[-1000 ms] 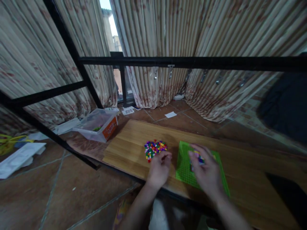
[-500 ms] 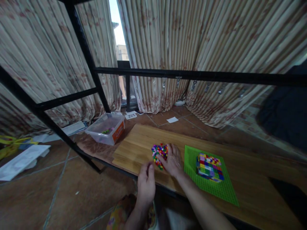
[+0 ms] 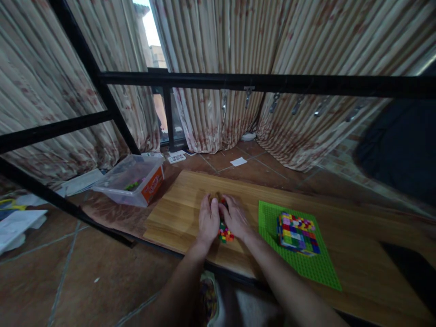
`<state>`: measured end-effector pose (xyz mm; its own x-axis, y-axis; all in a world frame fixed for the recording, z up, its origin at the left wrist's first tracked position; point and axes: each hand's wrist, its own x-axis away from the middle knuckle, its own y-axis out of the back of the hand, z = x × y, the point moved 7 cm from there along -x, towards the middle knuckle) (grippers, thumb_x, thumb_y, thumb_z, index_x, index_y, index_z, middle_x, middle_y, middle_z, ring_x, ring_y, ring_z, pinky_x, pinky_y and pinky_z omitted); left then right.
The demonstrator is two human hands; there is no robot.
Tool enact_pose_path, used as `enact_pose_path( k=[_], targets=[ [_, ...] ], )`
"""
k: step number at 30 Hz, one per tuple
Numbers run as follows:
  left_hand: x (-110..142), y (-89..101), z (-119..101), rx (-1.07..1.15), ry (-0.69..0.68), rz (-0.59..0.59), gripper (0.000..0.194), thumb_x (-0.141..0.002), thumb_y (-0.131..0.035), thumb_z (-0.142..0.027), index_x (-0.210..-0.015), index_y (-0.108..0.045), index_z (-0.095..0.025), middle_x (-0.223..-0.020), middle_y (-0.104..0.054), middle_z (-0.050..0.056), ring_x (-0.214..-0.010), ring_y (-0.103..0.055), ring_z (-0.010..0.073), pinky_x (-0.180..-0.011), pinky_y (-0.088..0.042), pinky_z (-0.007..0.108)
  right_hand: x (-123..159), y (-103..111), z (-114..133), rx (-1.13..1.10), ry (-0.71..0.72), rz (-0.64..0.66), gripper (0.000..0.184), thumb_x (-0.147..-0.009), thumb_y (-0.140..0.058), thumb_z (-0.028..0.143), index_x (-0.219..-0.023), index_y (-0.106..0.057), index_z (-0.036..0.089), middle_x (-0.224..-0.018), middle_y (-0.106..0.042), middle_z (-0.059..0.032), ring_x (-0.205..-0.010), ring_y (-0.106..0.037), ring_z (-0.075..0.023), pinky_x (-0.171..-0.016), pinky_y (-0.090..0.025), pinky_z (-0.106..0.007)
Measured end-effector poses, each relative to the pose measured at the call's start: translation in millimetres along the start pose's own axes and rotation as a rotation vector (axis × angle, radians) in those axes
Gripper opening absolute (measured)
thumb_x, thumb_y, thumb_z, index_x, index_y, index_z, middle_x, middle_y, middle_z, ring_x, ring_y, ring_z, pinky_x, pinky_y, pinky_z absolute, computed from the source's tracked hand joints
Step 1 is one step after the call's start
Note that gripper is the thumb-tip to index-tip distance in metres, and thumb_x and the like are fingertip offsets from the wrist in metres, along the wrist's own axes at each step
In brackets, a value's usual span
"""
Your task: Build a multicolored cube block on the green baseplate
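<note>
Two bare forearms reach in from the near edge over a wooden board [image 3: 180,200]. The left hand [image 3: 209,221] and right hand [image 3: 235,220] stand side by side around small coloured bricks [image 3: 225,235], palms turned inward, fingers extended and close together, thumbs near each other. Whether any brick is pinched cannot be told. The loose bricks are red, green, yellow, orange and pink; the hands hide much of them, leaving a patch visible between the wrists.

To the right lies a bright green studded baseplate [image 3: 269,218], bearing a boxy, multicoloured brick block [image 3: 298,236] with an uneven top. Left of the board sits a clear plastic box [image 3: 127,181] with an orange label and a few green pieces inside. Farther off, white paper [image 3: 238,161] lies on brown floor tiles, and a black metal frame [image 3: 204,81] crosses in front of floral, pleated curtains [image 3: 211,41].
</note>
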<state>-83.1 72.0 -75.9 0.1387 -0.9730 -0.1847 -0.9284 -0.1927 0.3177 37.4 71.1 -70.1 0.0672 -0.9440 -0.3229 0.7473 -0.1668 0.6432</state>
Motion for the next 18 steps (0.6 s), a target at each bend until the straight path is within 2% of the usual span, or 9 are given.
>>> enact_pose_path(
  k=[8, 13, 15, 18],
  targets=[
    [-3, -12.5, -4, 0.044, 0.063, -0.014, 0.057, -0.096, -0.024, -0.051, -0.130, -0.051, -0.013, -0.137, -0.053, 0.015, -0.130, -0.046, 0.0215, -0.111, -0.031, 0.037, -13, 1, -4, -0.145, -0.006, 0.017, 0.041, -0.097, -0.029, 0.039, -0.118, -0.059, 0.022, -0.118, -0.066, -0.0072, -0.112, -0.059, -0.0171, -0.100, -0.043, -0.033],
    [-11, -6.4, 7, 0.210, 0.116, -0.039, 0.062, -0.094, -0.023, -0.057, -0.126, -0.055, -0.014, -0.131, -0.058, 0.015, -0.122, -0.054, 0.0226, -0.105, -0.040, 0.038, 0, 23, -1, -0.128, 0.018, 0.056, 0.040, -0.093, -0.040, 0.045, -0.122, -0.057, 0.023, -0.124, -0.061, -0.0081, -0.117, -0.055, -0.0200, -0.102, -0.041, -0.037],
    [-13, -2.1, 13, 0.319, 0.179, -0.058, 0.065, -0.093, -0.023, -0.059, -0.124, -0.056, -0.012, -0.127, -0.060, 0.017, -0.117, -0.058, 0.0236, -0.101, -0.044, 0.038, 16, 27, 4, -0.051, 0.029, 0.094, 0.055, -0.087, -0.051, 0.050, -0.135, -0.045, 0.023, -0.137, -0.051, -0.0108, -0.128, -0.046, -0.0238, -0.107, -0.036, -0.043],
    [-14, 0.6, 17, 0.401, 0.227, -0.069, 0.065, -0.092, -0.026, -0.059, -0.123, -0.056, -0.010, -0.127, -0.061, 0.018, -0.116, -0.059, 0.0241, -0.099, -0.046, 0.038, 43, 24, 5, 0.127, -0.036, 0.074, 0.090, -0.072, -0.063, 0.062, -0.145, -0.030, 0.022, -0.151, -0.032, -0.0148, -0.141, -0.024, -0.0331, -0.111, -0.027, -0.054]
  ],
)
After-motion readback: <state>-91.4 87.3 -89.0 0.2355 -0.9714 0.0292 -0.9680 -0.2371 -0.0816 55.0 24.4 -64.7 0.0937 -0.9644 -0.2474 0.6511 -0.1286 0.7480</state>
